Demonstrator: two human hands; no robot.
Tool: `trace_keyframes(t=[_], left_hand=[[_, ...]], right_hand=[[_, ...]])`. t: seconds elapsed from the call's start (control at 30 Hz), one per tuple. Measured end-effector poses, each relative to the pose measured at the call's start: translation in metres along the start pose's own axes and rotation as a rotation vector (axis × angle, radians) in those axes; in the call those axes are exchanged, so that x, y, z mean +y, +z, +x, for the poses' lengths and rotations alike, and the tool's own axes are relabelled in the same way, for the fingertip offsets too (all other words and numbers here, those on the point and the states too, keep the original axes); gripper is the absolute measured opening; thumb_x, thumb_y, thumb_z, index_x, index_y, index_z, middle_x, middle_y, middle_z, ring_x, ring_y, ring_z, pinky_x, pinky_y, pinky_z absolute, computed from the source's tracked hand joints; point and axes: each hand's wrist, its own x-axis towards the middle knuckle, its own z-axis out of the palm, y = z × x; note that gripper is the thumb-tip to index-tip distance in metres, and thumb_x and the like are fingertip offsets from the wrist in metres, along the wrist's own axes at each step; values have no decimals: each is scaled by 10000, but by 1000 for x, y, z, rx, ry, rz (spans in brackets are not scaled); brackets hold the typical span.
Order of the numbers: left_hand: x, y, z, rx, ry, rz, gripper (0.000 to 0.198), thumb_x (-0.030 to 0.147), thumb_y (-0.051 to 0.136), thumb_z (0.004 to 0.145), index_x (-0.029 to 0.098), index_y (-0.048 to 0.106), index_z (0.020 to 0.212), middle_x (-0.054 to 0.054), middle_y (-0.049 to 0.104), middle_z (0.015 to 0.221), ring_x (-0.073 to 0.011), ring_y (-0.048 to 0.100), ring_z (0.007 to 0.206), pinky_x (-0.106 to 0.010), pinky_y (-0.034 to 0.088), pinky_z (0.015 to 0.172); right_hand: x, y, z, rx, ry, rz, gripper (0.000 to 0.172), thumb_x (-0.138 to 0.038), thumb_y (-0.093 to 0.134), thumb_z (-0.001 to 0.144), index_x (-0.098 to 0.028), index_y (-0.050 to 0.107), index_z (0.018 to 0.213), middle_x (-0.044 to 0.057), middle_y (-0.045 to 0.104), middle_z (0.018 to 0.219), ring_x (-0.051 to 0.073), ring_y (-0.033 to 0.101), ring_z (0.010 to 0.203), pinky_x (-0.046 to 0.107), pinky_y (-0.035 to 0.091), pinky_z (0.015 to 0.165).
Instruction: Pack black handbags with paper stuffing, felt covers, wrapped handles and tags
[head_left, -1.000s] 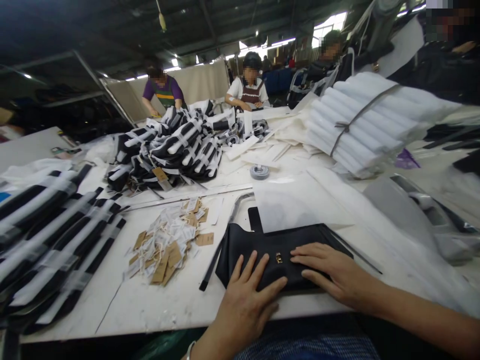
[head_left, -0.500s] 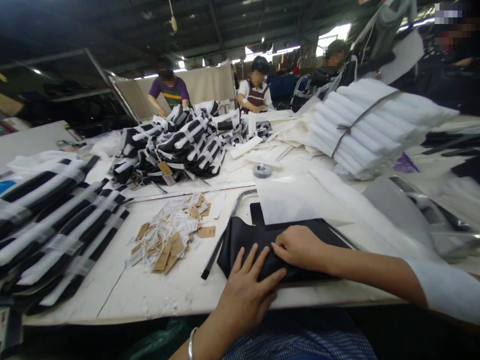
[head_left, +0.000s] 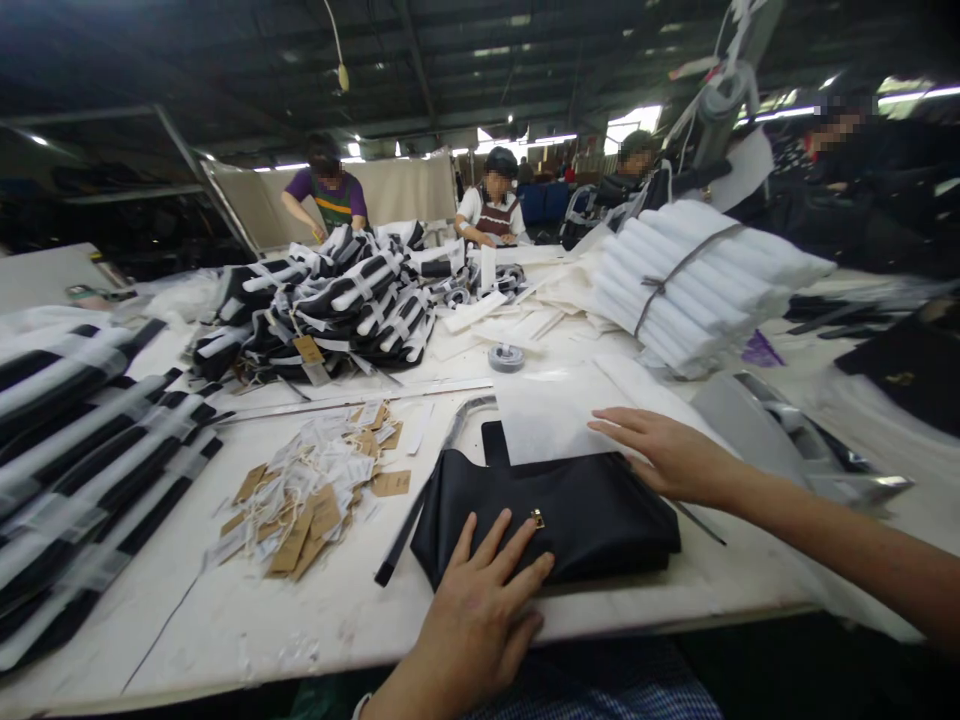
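A black handbag (head_left: pixel 592 500) lies flat at the table's front edge, with a small gold clasp (head_left: pixel 537 518) showing on its face. My left hand (head_left: pixel 487 590) rests on its lower left part, fingers spread beside the clasp. Over the bag's upper right corner is my right hand (head_left: pixel 667 450), its fingers stretched out and nothing held; whether it touches the bag I cannot tell. Behind the bag are a sheet of white paper (head_left: pixel 551 415) and a black strap end (head_left: pixel 494 443). A long black strap (head_left: pixel 401 540) runs along the bag's left side.
Cardboard tags with white strings (head_left: pixel 315 520) lie heaped on the left. Wrapped black bags are stacked at the far left (head_left: pixel 97 470) and piled further back (head_left: pixel 337 300). A tied bundle of white padding (head_left: pixel 682 280) stands back right. Co-workers (head_left: pixel 491 205) sit across the table.
My right hand has lifted from the middle of the bag and moved right, its fist opening, which uncovers the gold clasp. My left hand stays on the bag. The view has shifted slightly.
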Motion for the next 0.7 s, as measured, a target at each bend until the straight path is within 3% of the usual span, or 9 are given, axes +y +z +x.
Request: trace_keyframes(t=[0.1, 0.17, 0.33, 0.43, 0.57, 0.63, 0.7], left_hand=[[-1, 4, 0, 15, 13, 43, 701, 257, 606, 886, 364, 330, 1521, 11, 162, 1657, -332, 225, 1504, -666, 273, 1159], [-2, 6, 0, 27, 15, 65, 721, 249, 621, 871, 362, 331, 1522, 2, 172, 1655, -339, 243, 1497, -664, 295, 1148], [0, 5, 2, 37, 13, 81, 746, 238, 641, 846, 360, 342, 1518, 1, 190, 1651, -339, 270, 1488, -649, 304, 1150], [1, 4, 0, 26, 2, 79, 742, 232, 637, 845, 365, 347, 1515, 10, 180, 1654, -342, 262, 1490, -656, 301, 1147], [2, 3, 0, 32, -11, 47, 687, 246, 609, 882, 369, 357, 1509, 16, 179, 1657, -328, 240, 1499, -640, 261, 1171], [2, 1, 1, 42, -21, 12, 620, 305, 581, 919, 374, 374, 1499, 22, 196, 1655, -319, 239, 1500, -631, 239, 1183], [4, 0, 1, 45, -45, -23, 566, 382, 561, 939, 387, 400, 1481, 21, 287, 1629, -314, 295, 1478, -626, 248, 1181]], right_hand=[[21, 14, -3, -76, -30, -22, 814, -24, 495, 685, -110, 426, 1492, 167, 373, 1572, 305, 353, 1447, 520, 348, 1162], [26, 20, 4, -125, -19, 9, 885, 10, 475, 642, -113, 390, 1515, 157, 346, 1587, 286, 310, 1473, 514, 321, 1185], [34, 21, 17, -252, 8, 130, 853, 51, 426, 670, -124, 416, 1505, 102, 433, 1543, 219, 402, 1429, 408, 337, 1196], [35, 12, 18, -257, 35, 118, 707, 5, 429, 782, -186, 497, 1460, 57, 540, 1462, 212, 538, 1325, 380, 434, 1126], [-4, -11, 21, -92, 108, -54, 575, -78, 415, 894, -198, 516, 1447, 81, 624, 1371, 252, 657, 1171, 402, 546, 974], [-38, -19, 22, 3, 6, -87, 564, -82, 409, 903, -175, 507, 1451, 94, 586, 1416, 245, 640, 1193, 383, 533, 985], [-72, -17, 20, 3, -150, -91, 553, -95, 436, 883, -156, 535, 1424, 109, 551, 1451, 257, 646, 1165, 394, 540, 958]])
